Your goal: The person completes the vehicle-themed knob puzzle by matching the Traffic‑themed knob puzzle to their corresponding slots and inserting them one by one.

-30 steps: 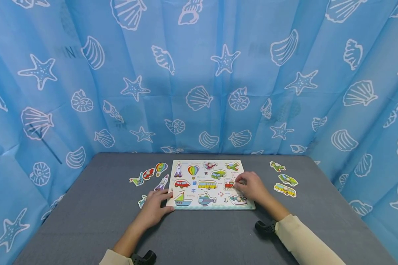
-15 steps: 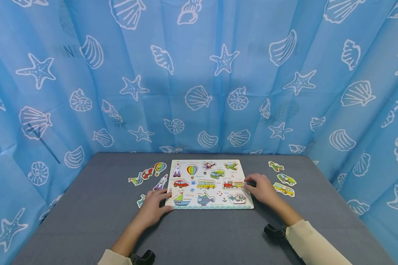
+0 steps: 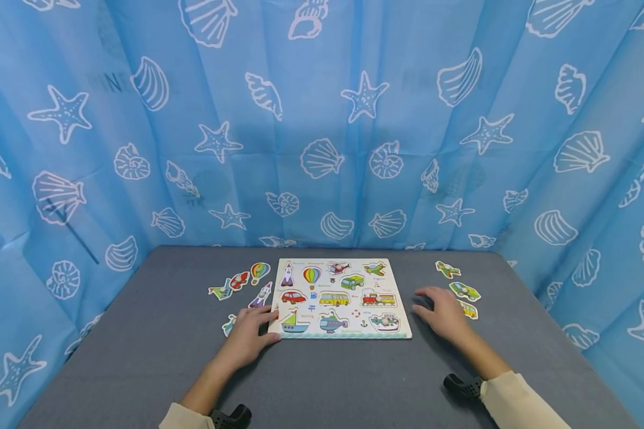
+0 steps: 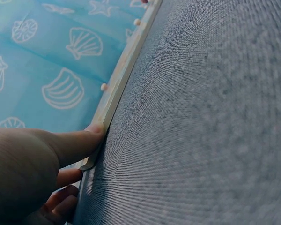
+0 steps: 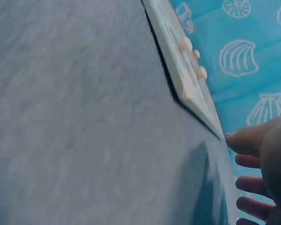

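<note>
Fingers apart, my left hand (image 3: 247,336) touches the flat oblong board (image 3: 343,309) at left; my right hand (image 3: 445,314), also parted, hangs over woven cloth (image 3: 343,381).

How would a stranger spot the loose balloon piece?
Find the white picture board on the grey table. Just left of its far-left corner lies the balloon piece: rainbow-striped, unlike the neighbouring red piece and purple rocket.

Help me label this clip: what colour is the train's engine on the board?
The train's engine is red; it shows best in the head view.
</note>
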Action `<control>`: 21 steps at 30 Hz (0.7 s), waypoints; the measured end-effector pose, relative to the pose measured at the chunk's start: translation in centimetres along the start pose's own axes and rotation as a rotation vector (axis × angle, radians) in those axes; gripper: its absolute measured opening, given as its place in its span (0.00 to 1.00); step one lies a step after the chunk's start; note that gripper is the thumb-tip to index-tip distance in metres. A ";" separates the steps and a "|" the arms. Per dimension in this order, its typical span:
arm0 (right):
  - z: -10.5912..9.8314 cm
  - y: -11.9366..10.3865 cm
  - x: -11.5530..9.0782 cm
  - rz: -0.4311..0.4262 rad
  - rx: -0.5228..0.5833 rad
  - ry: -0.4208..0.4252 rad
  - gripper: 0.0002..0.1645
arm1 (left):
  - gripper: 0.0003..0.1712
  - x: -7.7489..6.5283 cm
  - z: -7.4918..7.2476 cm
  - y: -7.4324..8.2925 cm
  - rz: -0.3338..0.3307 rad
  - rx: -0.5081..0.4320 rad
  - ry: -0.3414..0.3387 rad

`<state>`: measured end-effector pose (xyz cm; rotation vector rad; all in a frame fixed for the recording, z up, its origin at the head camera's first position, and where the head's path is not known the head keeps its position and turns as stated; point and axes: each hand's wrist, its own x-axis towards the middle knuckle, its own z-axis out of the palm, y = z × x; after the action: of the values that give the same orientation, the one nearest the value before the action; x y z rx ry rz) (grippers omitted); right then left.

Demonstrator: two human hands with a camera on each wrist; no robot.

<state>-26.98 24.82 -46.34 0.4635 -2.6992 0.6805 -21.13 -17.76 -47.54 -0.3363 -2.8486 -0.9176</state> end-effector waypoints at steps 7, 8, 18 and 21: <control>-0.8 0.9 -1.1 0.023 -0.078 0.043 0.23 | 0.27 0.1 -0.1 0.0 -0.010 0.006 -0.004; -1.0 1.0 -1.2 0.029 -0.083 0.044 0.23 | 0.27 0.1 -0.1 0.0 -0.011 0.004 -0.003; -1.8 2.7 -2.1 0.029 -0.096 0.110 0.24 | 0.28 0.1 0.1 -0.2 0.010 -0.003 0.009; -2.0 3.3 -2.4 0.034 -0.081 0.135 0.22 | 0.28 0.1 0.1 -0.2 0.009 -0.001 0.006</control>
<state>-25.62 29.16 -46.89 0.3396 -2.6010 0.5870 -21.24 -17.84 -47.73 -0.3456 -2.8384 -0.9173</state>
